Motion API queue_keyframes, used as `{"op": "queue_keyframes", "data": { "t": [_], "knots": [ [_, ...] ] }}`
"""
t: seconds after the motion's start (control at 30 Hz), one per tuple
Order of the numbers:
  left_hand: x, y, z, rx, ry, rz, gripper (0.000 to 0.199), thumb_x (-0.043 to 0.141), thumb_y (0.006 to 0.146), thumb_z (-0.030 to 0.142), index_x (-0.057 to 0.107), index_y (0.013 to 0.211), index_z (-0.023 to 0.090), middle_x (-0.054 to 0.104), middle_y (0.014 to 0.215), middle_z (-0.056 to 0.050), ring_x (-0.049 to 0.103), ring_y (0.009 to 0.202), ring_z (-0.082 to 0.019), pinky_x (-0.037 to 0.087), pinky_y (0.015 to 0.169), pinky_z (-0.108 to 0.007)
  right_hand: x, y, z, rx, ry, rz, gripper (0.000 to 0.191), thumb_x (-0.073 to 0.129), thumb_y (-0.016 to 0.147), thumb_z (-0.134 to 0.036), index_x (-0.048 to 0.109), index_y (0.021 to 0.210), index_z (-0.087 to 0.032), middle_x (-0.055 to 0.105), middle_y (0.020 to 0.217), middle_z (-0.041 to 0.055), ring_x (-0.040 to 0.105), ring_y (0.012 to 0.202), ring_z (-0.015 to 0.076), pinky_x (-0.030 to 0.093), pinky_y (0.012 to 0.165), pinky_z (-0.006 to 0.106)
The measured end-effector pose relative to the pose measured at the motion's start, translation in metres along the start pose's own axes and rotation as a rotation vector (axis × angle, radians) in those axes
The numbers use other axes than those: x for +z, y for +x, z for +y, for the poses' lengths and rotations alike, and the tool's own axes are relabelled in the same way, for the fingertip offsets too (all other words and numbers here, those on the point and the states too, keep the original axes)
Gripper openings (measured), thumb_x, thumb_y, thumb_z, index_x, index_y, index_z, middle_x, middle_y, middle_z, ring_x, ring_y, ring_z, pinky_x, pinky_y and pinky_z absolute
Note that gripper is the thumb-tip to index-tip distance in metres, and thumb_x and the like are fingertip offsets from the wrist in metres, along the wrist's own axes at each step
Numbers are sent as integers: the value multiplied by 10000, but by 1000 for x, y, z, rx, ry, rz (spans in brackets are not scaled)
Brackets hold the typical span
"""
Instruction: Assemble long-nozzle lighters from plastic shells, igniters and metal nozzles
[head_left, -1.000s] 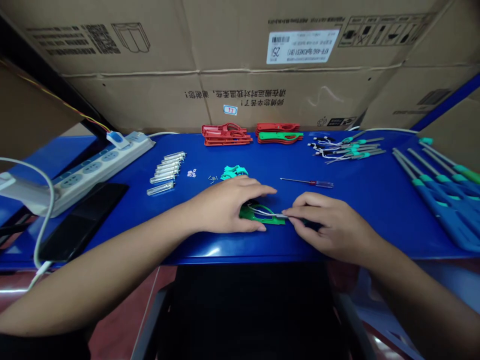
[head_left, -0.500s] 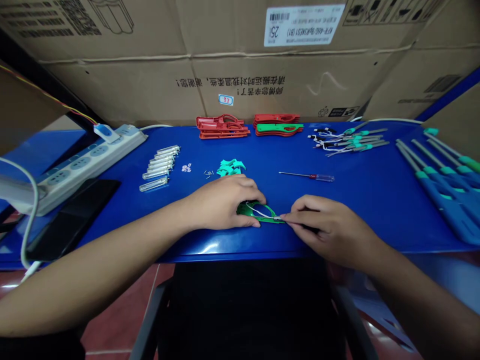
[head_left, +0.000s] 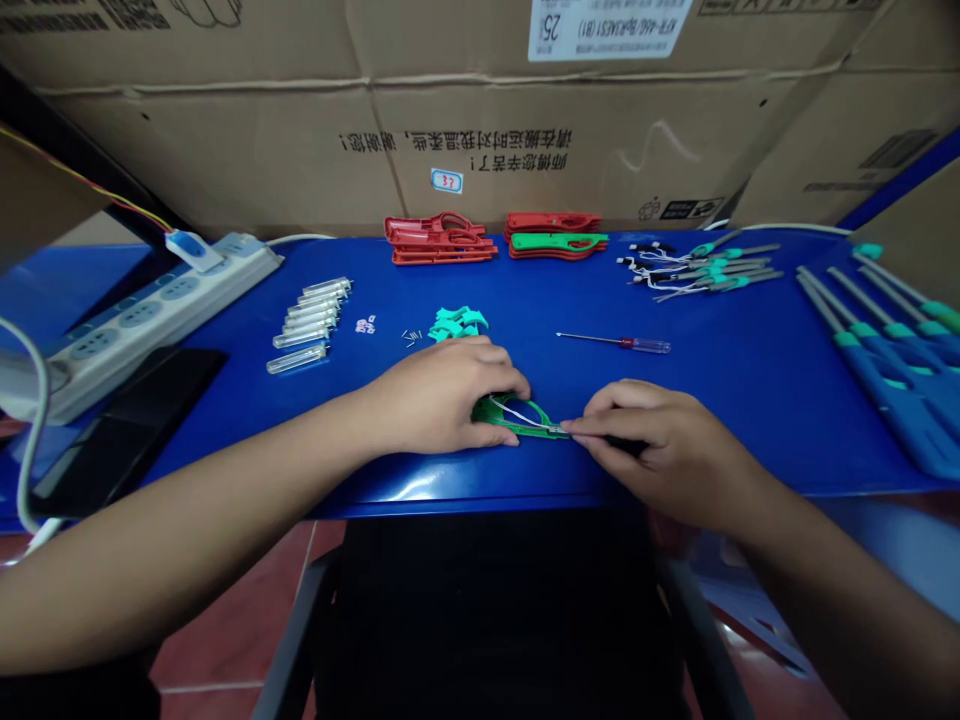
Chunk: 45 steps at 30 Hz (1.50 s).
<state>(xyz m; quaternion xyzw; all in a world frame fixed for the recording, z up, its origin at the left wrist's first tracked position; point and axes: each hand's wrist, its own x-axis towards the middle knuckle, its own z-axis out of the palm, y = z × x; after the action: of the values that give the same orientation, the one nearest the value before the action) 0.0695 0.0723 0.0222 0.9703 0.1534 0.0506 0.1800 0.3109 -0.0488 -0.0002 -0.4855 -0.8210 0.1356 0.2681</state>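
Observation:
My left hand [head_left: 461, 395] curls around the rear of a green lighter casing half [head_left: 536, 412], holding it low over the blue table. A thin white wire [head_left: 517, 413] runs inside the casing toward its narrow end. There my right hand [head_left: 652, 440] pinches a slim grey metal piece, which looks like a lighter nozzle [head_left: 559, 430]; my fingers hide most of it. Just beyond my left hand lies a pile of teal plastic triggers [head_left: 457, 322]. A screwdriver [head_left: 645, 345] with a clear purple handle rests behind my right hand.
Clear lighter tanks [head_left: 300, 335], small screws [head_left: 412, 337] and a phone [head_left: 127, 430] lie left, near a power strip [head_left: 135, 320]. Red casing halves [head_left: 439, 240] and more casings [head_left: 559, 243] line the back. Wired nozzles [head_left: 705, 268] and blue lighters [head_left: 892, 370] are on the right.
The grey metal piece sits slightly lower into the casing's narrow end, my right fingers pressing there. My left hand keeps its hold. The whole view has shifted a little.

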Motion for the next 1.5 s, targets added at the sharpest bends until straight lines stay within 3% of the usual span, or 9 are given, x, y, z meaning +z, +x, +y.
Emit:
{"op": "queue_keyframes", "data": {
  "t": [0.27, 0.47, 0.7, 0.87, 1.0, 1.2, 1.37, 1.5],
  "knots": [
    [-1, 0, 1, 18, -39, 23, 347, 754, 831, 389, 669, 1099, 185, 705, 1032, -68, 619, 966, -222, 465, 875, -347, -4, 3, 0, 72, 80, -115, 219, 622, 914, -178, 788, 1018, -275, 684, 820, 0, 626, 734, 120, 483, 667, 262],
    [-1, -1, 1, 13, 45, 25, 390, 723, 843, 495, 713, 1099, 201, 697, 1055, -82, 611, 1024, -248, 458, 948, -394, -2, 2, 2, 44, 74, -51, 217, 607, 926, -196, 785, 1032, -260, 682, 851, 15, 633, 760, 127, 483, 685, 272],
    [-3, -3, 2, 63, 58, 44, 390, 708, 861, 481, 697, 1129, 198, 667, 1117, -85, 591, 1061, -245, 453, 969, -386, -3, 3, 4, 46, 0, -56, 226, 609, 918, -185, 787, 1032, -266, 676, 831, 18, 637, 762, 139, 481, 671, 278],
    [-18, -9, -3, 63, 28, 16, 227, 718, 858, 400, 690, 944, 191, 645, 973, -54, 594, 929, -202, 462, 863, -326, -3, 1, 4, 43, -4, -41, 221, 596, 928, -193, 785, 1016, -264, 670, 832, 20, 627, 746, 139, 482, 672, 284],
    [-24, -13, -4, 90, -10, -54, 122, 657, 909, 296, 708, 954, 196, 648, 913, -35, 611, 903, -175, 468, 846, -292, -2, -3, 4, 19, -36, -26, 222, 585, 938, -202, 781, 1033, -244, 660, 839, 35, 610, 742, 147, 476, 669, 294],
    [-21, -13, -3, 24, -54, -87, 102, 673, 881, 256, 730, 947, 205, 650, 954, -34, 619, 935, -172, 480, 854, -289, 1, -5, 3, -19, -62, 11, 220, 583, 942, -192, 775, 1042, -232, 649, 831, 41, 595, 745, 154, 458, 669, 308],
    [-21, -12, 4, -75, -119, -88, 64, 663, 862, 230, 724, 862, 208, 635, 884, -10, 611, 852, -146, 477, 793, -275, 4, -5, 2, -10, -89, 5, 224, 574, 955, -209, 768, 1063, -238, 655, 854, 45, 583, 773, 162, 447, 689, 330],
    [-20, -12, 7, -157, -142, -85, 109, 680, 847, 265, 717, 922, 194, 641, 903, -16, 608, 790, -134, 481, 739, -268, 6, -7, 2, 1, -107, 9, 217, 568, 964, -218, 764, 1047, -258, 654, 857, 40, 575, 781, 161, 435, 722, 347]
  ]
}}
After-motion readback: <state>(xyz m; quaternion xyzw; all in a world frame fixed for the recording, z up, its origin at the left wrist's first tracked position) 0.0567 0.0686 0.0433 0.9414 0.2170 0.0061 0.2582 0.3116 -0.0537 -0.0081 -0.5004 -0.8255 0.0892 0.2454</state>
